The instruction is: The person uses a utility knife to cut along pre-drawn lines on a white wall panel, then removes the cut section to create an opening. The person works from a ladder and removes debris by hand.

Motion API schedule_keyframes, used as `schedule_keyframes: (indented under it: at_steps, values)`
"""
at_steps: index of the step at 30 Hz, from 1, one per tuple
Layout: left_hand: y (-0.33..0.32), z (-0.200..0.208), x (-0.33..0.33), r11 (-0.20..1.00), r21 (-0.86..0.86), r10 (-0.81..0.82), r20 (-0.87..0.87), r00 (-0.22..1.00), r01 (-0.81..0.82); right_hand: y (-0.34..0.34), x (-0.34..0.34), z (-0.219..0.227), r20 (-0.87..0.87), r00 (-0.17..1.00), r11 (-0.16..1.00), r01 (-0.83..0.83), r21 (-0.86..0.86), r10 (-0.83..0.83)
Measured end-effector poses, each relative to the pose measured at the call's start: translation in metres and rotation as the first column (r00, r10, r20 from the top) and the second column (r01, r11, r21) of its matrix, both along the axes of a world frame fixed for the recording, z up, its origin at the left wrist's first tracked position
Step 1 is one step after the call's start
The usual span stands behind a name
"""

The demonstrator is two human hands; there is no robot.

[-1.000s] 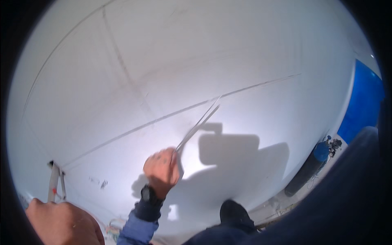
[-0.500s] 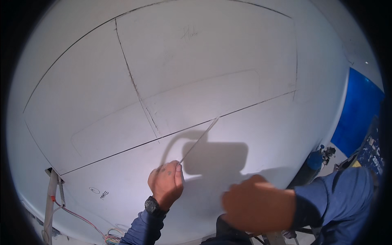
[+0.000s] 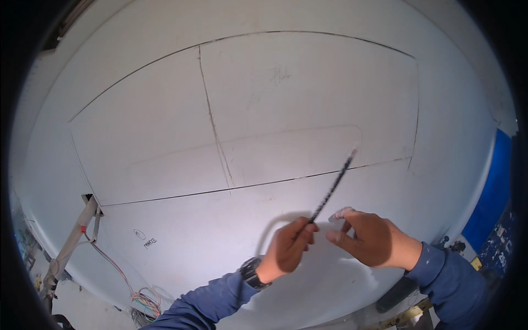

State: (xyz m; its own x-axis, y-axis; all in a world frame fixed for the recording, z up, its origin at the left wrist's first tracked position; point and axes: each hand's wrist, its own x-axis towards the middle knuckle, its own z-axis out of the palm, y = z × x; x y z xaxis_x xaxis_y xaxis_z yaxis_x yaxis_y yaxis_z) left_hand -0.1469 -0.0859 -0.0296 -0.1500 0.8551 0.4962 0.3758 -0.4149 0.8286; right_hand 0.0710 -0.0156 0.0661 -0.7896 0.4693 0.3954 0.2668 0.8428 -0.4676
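My left hand (image 3: 289, 246) is closed around the lower end of a hacksaw blade (image 3: 334, 190), a thin dark strip with a speckled edge and a pale tip. The blade points up and right, its tip in front of the large curved white panel (image 3: 297, 126). A long dark line (image 3: 165, 197), looking like a thin cut, runs across the panel behind the blade. To the right of the blade, my right hand (image 3: 374, 237) is held with bent fingers and the thumb apart from the index finger. Whitish dust covers its fingertips, and nothing shows between them.
More dark lines and faint pencil outlines mark the panel. At the lower left, a pole (image 3: 71, 242) meets a small dark hole in the panel, with bundled coloured wires (image 3: 146, 300) nearby. A blue sheet (image 3: 492, 187) stands at the right, above a dark cylinder (image 3: 397, 294).
The blade's tip has come away from the dark line and my left hand has moved right. My right hand has risen beside the blade, its fingers now apart. The view has shifted.
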Motion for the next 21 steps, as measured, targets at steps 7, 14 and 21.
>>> schedule_keyframes:
  at_steps: [7, 14, 21]
  values:
    - [0.029, 0.008, 0.040, 0.944, -0.067, -0.307, 0.175, 0.935, 0.323, 0.022, 0.001, 0.008, -0.252, 0.967, 0.917, -0.060, -0.395, -0.046]
    - [0.010, 0.022, 0.048, 0.982, 0.087, -0.131, -0.307, 0.943, 0.165, 0.027, -0.001, 0.008, -0.327, 0.944, 0.887, -0.111, -0.448, -0.047]
    - [-0.010, 0.143, -0.010, 0.756, 0.640, 0.583, -0.564, 0.585, -0.137, 0.034, 0.000, 0.013, -0.391, 0.915, 0.939, -0.045, -0.342, -0.099]
